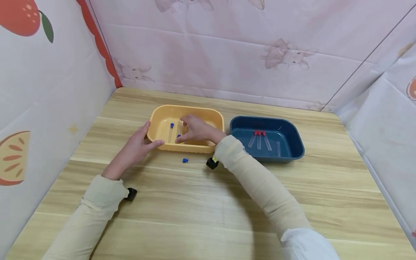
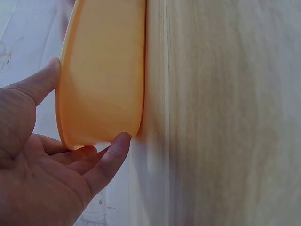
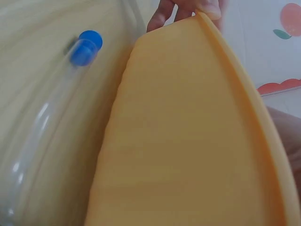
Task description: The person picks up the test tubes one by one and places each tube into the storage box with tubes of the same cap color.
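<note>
A yellow basin stands on the table. My left hand holds its near left corner, thumb at the rim and fingers against the outer wall, as the left wrist view also shows. My right hand reaches over the near rim into the basin, thumb and fingers spread apart. Close to the right thumb is a blue-capped tube, partly covered by the hand. Left of it lies another blue-capped test tube. In the right wrist view the basin wall hides most of the right hand.
A clear tube with a blue cap lies on the table just before the yellow basin, partly under the right wrist. To the right stands a dark blue basin with several tubes, three red-capped. Fabric-covered walls border the table.
</note>
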`<state>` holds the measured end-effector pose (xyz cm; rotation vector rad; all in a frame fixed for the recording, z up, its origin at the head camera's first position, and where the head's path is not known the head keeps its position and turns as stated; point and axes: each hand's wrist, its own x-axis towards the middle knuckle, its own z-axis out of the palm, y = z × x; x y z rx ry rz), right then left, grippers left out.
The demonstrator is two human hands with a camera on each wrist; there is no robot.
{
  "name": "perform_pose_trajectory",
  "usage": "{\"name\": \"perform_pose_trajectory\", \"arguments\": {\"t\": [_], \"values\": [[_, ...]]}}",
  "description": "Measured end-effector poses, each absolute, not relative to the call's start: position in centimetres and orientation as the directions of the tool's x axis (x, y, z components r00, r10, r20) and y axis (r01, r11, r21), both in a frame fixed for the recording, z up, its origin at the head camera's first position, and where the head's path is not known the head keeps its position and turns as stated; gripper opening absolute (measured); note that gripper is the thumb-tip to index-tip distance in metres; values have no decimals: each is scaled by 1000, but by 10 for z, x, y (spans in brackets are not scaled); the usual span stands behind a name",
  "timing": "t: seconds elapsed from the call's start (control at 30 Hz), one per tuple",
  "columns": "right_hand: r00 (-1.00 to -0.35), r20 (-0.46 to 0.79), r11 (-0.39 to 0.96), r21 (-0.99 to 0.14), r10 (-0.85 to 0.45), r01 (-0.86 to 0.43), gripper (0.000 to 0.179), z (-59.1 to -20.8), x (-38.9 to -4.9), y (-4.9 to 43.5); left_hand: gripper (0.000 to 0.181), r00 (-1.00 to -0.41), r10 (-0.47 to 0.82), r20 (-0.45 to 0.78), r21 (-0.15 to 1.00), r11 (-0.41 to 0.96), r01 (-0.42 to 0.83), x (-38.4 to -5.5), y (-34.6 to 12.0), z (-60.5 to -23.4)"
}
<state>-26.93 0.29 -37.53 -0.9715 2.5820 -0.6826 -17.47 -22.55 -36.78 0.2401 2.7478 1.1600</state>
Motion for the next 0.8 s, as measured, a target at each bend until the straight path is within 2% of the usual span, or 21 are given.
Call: {"name": "perform_pose_trajectory", "arguments": {"t": [0.3, 0.57, 0.8], "values": [[-732, -126, 684, -487, -670, -543, 99, -376, -269, 1, 101, -976, 203, -76, 721, 688, 87, -176, -226, -370], [-732, -117, 674, -507, -672, -537, 97, -375, -269, 4, 94, -976, 205, -66, 726, 682, 94, -176, -225, -369], [-718, -56, 609, -579, -693, -543, 77, -371, -268, 13, 98, -976, 195, -96, 730, 680, 65, -175, -226, -369]]}}
